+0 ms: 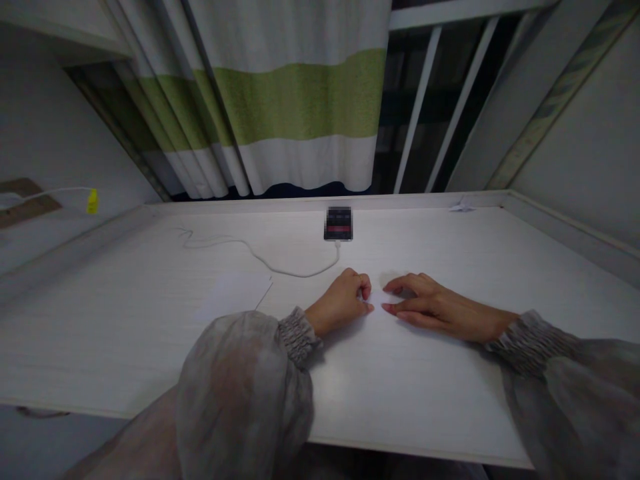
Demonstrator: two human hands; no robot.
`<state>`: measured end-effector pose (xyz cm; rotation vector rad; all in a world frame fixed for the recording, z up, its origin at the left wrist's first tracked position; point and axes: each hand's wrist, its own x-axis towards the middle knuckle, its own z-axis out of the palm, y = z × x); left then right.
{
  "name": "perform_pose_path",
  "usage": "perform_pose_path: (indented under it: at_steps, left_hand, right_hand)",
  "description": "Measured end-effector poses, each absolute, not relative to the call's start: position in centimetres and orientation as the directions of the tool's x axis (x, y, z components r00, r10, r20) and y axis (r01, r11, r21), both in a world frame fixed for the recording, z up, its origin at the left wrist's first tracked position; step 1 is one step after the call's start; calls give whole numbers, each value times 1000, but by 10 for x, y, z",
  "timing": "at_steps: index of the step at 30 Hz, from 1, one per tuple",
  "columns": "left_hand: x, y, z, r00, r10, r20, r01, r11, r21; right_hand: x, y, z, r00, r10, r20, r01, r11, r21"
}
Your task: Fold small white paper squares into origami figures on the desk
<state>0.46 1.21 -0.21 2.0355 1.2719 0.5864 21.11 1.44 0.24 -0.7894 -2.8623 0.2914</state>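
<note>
A small piece of white paper point(376, 298) lies on the white desk between my two hands, hard to see against the surface. My left hand point(345, 300) is closed at its left side, fingers curled in and thumb at the paper's edge. My right hand point(425, 303) rests on the other side with fingers stretched out, the tips of thumb and forefinger apart and touching or nearly touching the paper. Left of my left hand lies a larger white sheet point(233, 293), partly behind my sleeve, with a thin dark line along its right edge.
A phone point(339, 223) lies near the desk's back edge, plugged into a white cable point(295, 274) that winds left. A small folded white paper point(463, 207) sits at the back right. Behind hangs a white and green curtain point(305, 100) beside window bars. Low rims edge the desk point(425, 400).
</note>
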Motion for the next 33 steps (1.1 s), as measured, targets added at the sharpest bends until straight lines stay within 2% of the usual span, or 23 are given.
perform_pose_path:
  at_steps: [6,20,28,31,33]
  left_hand:
    - [2,14,-4,455,890,10,605,-317,731]
    - [-8,20,-10,513,858,-7,555,-325,766]
    - [-14,19,-5,556,831,-4,503,-332,798]
    - [-14,14,-5,548,836,41,513,-374,773]
    - [-12,10,-6,525,840,132,548,-453,703]
  right_hand:
    - [216,16,2,-847,526,75,491,828,-271]
    - [217,17,-1,-852,516,89,479,837,-263]
    - [217,16,-2,-858,487,165,452,867,-212]
    - [215,13,-2,-862,467,198,438,882,-173]
    - [212,10,-2,-858,463,220,439,886,-152]
